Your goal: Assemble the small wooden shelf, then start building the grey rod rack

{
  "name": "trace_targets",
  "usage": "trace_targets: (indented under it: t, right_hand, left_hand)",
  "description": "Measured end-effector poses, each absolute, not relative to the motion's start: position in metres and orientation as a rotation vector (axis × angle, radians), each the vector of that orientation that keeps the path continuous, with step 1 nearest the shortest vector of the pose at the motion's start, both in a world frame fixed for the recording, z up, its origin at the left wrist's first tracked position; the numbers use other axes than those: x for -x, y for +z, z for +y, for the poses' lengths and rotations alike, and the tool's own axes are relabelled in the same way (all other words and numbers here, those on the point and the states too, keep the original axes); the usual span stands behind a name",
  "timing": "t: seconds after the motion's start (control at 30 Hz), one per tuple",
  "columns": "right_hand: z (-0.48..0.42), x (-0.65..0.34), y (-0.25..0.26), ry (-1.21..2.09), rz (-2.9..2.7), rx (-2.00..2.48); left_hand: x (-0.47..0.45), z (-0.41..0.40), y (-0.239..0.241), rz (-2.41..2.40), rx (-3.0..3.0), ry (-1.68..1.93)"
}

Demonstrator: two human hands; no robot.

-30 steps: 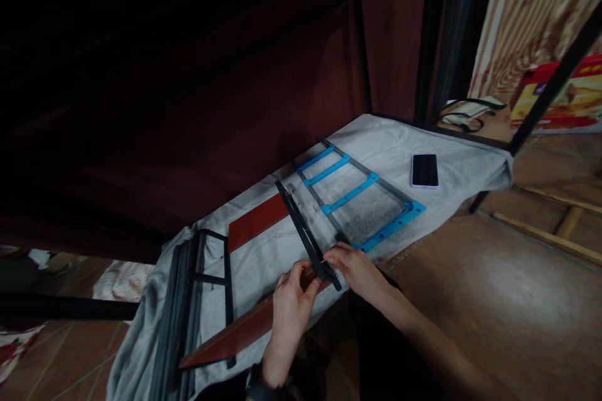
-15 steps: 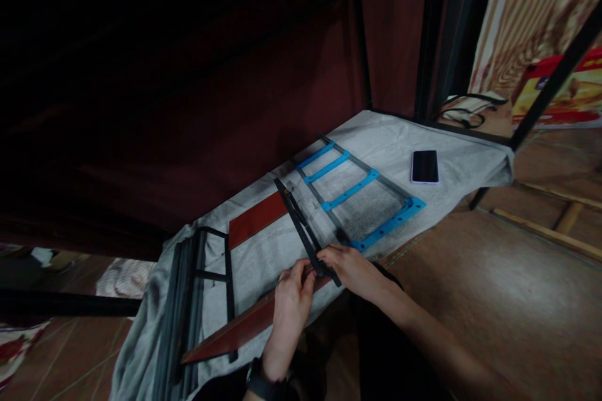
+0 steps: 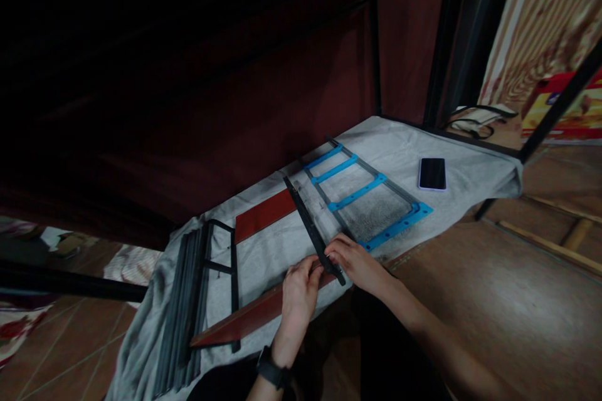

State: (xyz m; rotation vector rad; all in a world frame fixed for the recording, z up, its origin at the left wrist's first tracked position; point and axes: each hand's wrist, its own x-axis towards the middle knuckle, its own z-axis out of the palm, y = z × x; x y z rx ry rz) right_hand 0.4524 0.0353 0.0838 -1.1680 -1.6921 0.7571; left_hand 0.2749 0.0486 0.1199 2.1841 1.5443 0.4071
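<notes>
A black metal frame point(image 3: 306, 220) stands on edge above the cloth, slanting from the far left toward me. Against its near end, the fingers of my right hand point(image 3: 355, 263) are pinched; any small part between them is too small to make out. My left hand point(image 3: 300, 293) is closed at the end of a long reddish-brown board point(image 3: 242, 321), just left of the frame. That board's other end rests over dark metal bars. Beyond my hands lies a flat red board point(image 3: 266, 214), partly behind the frame.
On the grey cloth point(image 3: 399, 138) are a ladder-like rack with blue crosspieces point(image 3: 360, 191), a phone point(image 3: 432, 174) at right, a black side frame point(image 3: 234, 288) and several dark bars point(image 3: 176, 313) at left. A dark red panel point(image 3: 301, 75) rises behind.
The view has shifted slightly, so things sit a little farther right. The black frame has tilted and now shows nearly edge-on. Both hands keep their hold at its near end.
</notes>
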Motion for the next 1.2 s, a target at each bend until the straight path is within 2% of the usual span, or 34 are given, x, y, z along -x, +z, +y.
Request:
trace_targets:
  t: [0.33,0.73,1.2]
  right_hand:
    - [0.046,-0.445,0.066,0.896,-1.388,1.108]
    - [0.039,-0.419,0.063,1.025,-1.037,1.264]
    - [0.034,-0.418,0.048,0.915,-1.129,1.224]
  left_hand:
    - [-0.276,0.045,0.122,1.587,-2.092,0.486]
    - [-0.276,0.044,0.118,1.588,-2.242,0.453]
    - [-0.279,0.046,0.118,1.646,-2.269,0.369]
